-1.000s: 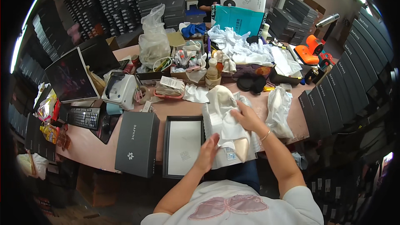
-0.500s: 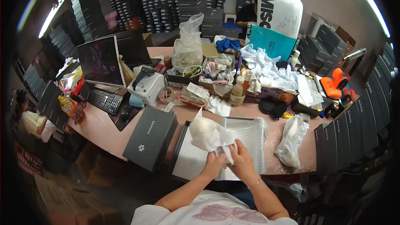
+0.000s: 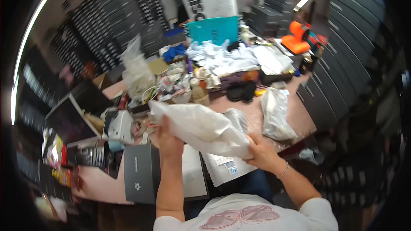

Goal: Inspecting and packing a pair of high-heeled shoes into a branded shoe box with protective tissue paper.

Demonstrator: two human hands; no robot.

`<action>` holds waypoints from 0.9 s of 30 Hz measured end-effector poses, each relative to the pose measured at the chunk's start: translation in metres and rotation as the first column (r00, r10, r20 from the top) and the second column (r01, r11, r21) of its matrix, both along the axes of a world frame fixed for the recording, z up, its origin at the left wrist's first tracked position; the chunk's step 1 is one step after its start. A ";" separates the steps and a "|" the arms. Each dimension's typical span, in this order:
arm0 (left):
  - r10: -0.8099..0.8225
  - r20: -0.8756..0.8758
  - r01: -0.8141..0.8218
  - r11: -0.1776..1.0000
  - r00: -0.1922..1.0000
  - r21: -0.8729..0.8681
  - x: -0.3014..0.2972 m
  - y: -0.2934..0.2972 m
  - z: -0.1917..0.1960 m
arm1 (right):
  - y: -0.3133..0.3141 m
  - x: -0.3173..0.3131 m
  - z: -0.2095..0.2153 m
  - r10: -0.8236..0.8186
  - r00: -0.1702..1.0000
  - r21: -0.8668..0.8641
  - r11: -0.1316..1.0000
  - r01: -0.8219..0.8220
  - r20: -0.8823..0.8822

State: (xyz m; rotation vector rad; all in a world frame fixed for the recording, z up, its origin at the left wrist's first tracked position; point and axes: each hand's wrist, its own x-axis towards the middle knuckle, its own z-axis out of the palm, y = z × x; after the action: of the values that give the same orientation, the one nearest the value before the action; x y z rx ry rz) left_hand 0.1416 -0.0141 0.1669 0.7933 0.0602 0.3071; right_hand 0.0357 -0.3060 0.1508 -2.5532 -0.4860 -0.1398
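Observation:
A white wrapped bundle (image 3: 201, 126) stretches between my two hands above the table; the wrap looks thin and soft, and what is inside cannot be made out. My left hand (image 3: 170, 141) grips its left end, fingers partly hidden behind it. At the lower right end, my right hand (image 3: 263, 154) pinches the gathered wrap, with a thin bracelet on that wrist. Beneath the bundle lies an open box with a white inside (image 3: 192, 175). A silvery-white padded sheet (image 3: 220, 171) with small printed labels rests beside it. A dark grey shoebox (image 3: 140, 175) stands left of the open box.
To the right lies another white plastic-wrapped bundle (image 3: 275, 113). A white label printer (image 3: 120, 126), keyboard (image 3: 92, 156) and monitor (image 3: 70, 119) stand left. Crumpled white cloths (image 3: 222, 57) pile up behind, near an orange device (image 3: 295, 40). Stacked grey boxes (image 3: 342, 51) flank the right side.
My hands have moved apart, from together at the bundle's gathered lower end to its two opposite ends. The bundle is now stretched out sideways. The whole view has turned and tilted.

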 end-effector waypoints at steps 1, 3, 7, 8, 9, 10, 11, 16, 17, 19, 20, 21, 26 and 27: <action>0.126 -0.061 -0.126 0.992 0.990 0.008 -0.010 -0.015 0.023 | -0.010 0.004 -0.002 -0.041 0.998 -0.042 0.998 0.043 0.049; 0.218 0.047 -0.216 0.976 0.975 -0.034 -0.032 -0.047 0.057 | -0.037 0.014 -0.007 -0.175 0.983 -0.104 0.978 0.180 0.058; -0.235 0.594 -0.338 0.641 0.769 0.690 -0.058 -0.056 0.016 | -0.078 0.015 -0.029 -0.397 0.915 0.092 0.911 0.402 -0.069; -0.276 0.481 -0.346 0.421 0.832 0.839 -0.071 -0.078 -0.003 | -0.086 0.012 -0.033 -0.422 0.901 0.187 0.882 0.433 -0.100; -0.424 0.316 -0.260 0.187 0.849 0.947 -0.068 -0.096 -0.032 | -0.087 0.007 -0.028 -0.424 0.900 0.290 0.854 0.433 -0.095; -0.507 -0.206 0.056 -0.296 0.837 0.954 -0.062 -0.103 -0.059 | -0.086 0.003 -0.025 -0.400 0.915 0.318 0.862 0.395 -0.054; -0.440 -0.496 0.142 -0.624 0.749 0.768 -0.058 -0.097 -0.104 | -0.084 0.000 -0.022 -0.373 0.928 0.344 0.870 0.353 -0.010; -0.664 -0.326 0.180 -0.281 0.673 0.943 -0.041 -0.034 -0.098 | -0.082 -0.030 0.017 -0.131 0.982 0.262 0.961 0.092 0.136; -0.559 -0.243 0.256 -0.057 0.793 0.965 -0.034 -0.019 -0.087 | -0.080 -0.031 0.024 -0.026 0.992 0.246 0.969 -0.005 0.121; -0.676 -0.316 0.727 0.490 0.665 0.481 -0.031 -0.019 -0.021 | -0.071 -0.026 0.033 0.217 0.972 0.176 0.957 -0.230 0.089; -0.689 -0.425 0.808 0.465 0.587 0.362 -0.042 -0.023 -0.016 | -0.060 -0.026 0.037 0.344 0.937 0.148 0.925 -0.350 0.061; -0.688 -0.527 0.863 0.446 0.500 0.237 -0.054 -0.026 -0.008 | -0.044 -0.023 0.042 0.427 0.903 0.082 0.900 -0.429 0.039; -0.919 -0.380 0.783 0.311 0.103 -0.539 -0.137 -0.011 -0.075 | 0.010 0.019 0.037 0.595 0.786 -0.307 0.789 -0.532 0.168; -0.891 -0.386 0.694 0.435 0.240 -0.573 -0.143 -0.016 -0.084 | 0.014 0.028 0.026 0.497 0.817 -0.335 0.854 -0.399 0.292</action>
State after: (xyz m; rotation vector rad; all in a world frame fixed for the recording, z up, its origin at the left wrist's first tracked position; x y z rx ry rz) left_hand -0.0019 -0.0300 0.0833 0.4973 0.3399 -1.0350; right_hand 0.0639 -0.2916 0.1767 -2.5770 -1.3276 -0.4110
